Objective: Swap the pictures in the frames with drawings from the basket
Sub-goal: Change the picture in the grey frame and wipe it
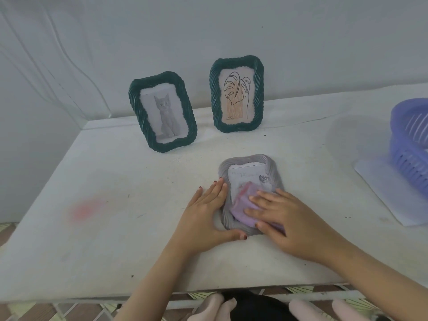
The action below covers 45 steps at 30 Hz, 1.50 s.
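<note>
This looks like a plain room in a home. A white table (115, 205), scuffed and bearing a faint pink stain (86, 208) toward its left edge, stands against bare, pale painted walls (301, 31) that meet in a corner at its far left. A cat frame (139, 112) and a leaf frame (215, 96), both dark green and ornate, stand near the far edge. A lilac plastic basket (410, 144) sits at the right edge. Patterned floor tiles (76, 310) show below the near edge.

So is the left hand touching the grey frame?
Touching. Head view: left hand lies against the grey frame along its left edge, thumb at its lower corner.
</note>
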### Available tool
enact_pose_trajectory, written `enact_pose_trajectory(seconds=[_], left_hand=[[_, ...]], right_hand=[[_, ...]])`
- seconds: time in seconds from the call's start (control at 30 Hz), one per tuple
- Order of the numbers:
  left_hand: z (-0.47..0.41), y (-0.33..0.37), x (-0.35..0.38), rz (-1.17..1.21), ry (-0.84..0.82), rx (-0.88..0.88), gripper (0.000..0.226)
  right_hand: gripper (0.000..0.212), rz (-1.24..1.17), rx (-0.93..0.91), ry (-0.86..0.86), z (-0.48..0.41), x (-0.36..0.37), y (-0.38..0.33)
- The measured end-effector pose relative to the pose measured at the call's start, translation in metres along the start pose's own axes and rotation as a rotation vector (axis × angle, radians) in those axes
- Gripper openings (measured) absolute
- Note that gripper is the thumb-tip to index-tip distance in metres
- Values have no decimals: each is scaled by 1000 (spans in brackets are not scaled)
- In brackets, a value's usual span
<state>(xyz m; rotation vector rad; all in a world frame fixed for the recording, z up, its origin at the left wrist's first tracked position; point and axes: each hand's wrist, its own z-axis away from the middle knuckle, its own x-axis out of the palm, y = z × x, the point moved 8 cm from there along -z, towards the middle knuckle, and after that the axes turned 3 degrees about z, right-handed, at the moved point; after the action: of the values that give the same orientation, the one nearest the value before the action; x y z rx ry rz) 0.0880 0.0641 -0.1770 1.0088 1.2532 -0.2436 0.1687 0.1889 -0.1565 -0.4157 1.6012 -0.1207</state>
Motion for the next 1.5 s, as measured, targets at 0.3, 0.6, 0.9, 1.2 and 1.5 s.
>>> enact_pose_trajectory(seconds=[0.3,0.6,0.9,1.2,1.5], left_hand=[[2,4,1,26,-42,-5,113],[-1,2,-1,34,-29,-7,116],[1,2,0,39,-25,-2,117],[3,5,-1,36,-22,-3,120],[5,4,0,28,-2,-5,113]], right_hand=[[48,37,147,85,-41,-21,49],[49,-89,-60,9,-17,0,-2],[42,14,-112,65,12,-23,27],[32,-18,177,171,-19,-35,72],[29,196,555,380,31,-50,109]])
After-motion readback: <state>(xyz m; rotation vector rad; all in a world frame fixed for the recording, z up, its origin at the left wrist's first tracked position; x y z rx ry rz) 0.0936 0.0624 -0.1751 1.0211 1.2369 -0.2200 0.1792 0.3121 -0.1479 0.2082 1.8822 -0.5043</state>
